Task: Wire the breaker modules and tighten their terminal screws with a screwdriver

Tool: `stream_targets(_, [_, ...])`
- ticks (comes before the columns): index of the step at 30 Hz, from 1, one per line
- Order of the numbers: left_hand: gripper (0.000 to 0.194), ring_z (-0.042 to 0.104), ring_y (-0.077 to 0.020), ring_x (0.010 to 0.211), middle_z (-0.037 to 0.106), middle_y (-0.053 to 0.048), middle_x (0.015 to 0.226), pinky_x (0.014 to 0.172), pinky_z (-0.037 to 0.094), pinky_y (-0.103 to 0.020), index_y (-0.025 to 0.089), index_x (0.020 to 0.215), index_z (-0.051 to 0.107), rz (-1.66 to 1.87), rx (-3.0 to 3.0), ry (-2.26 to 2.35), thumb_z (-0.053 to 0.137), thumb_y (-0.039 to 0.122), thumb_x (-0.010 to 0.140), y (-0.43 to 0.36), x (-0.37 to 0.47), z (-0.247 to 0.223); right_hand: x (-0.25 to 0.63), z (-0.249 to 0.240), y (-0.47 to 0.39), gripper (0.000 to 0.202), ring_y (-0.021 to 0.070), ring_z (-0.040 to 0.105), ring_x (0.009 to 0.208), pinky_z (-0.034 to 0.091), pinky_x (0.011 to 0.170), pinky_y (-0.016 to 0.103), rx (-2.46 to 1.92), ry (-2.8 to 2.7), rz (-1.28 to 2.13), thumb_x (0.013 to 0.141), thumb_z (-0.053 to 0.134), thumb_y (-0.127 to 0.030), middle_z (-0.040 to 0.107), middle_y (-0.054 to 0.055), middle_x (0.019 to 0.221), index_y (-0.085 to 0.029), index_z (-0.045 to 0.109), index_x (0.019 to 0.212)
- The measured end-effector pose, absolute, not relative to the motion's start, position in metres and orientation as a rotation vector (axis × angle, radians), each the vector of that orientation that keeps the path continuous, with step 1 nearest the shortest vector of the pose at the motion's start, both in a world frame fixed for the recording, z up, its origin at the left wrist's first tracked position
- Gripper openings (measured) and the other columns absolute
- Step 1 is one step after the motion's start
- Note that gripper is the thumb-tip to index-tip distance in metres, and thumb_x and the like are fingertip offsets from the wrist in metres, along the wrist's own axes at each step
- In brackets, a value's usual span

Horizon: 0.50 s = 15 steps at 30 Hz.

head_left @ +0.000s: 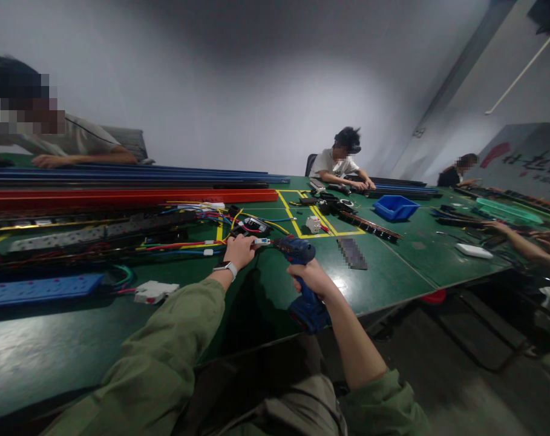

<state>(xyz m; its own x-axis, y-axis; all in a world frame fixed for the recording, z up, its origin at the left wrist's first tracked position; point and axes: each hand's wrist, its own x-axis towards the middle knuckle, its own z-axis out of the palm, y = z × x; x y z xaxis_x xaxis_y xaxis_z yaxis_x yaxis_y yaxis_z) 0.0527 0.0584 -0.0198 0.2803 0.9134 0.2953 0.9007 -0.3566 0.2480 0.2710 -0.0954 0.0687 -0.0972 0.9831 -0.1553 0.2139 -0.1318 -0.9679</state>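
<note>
My right hand (316,280) is wrapped round the grip of a blue cordless drill (311,315), its nose pointing left. Between the fingers of my left hand (239,252) is a small white block with a blue mark (262,241). The drill's tip is at the right end of this block; whether they touch is too small to tell. Just behind my left hand lies a black box-shaped part (255,226) with coloured wires. Red, yellow and blue wires (188,244) run leftward from near my left fingers.
A blue power strip (43,290) and a white breaker-like block (154,292) lie at left. Behind are long red rails (134,197). Another white block (314,224), a phone-like slab (353,253) and a blue bin (396,207) are to the right. Several people sit around the green table (392,278).
</note>
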Motion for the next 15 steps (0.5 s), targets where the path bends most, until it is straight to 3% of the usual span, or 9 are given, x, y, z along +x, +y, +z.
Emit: stream_targets(15, [0.032,0.054,-0.03,0.112,0.07,-0.012,0.106,0.095,0.03,-0.045,0.027,0.118,0.066,0.581,2.488,1.788,0.049,0.036,0.093,0.0569,0.0535,-0.0172,0.2708,0.0695,-0.0952,0.015,0.0111,0.046,0.037,0.036,0.041,0.023,-1.429,-1.403,1.286,0.073,0.061,-0.024,0.05,-0.003,0.041,-0.019,0.051,0.064])
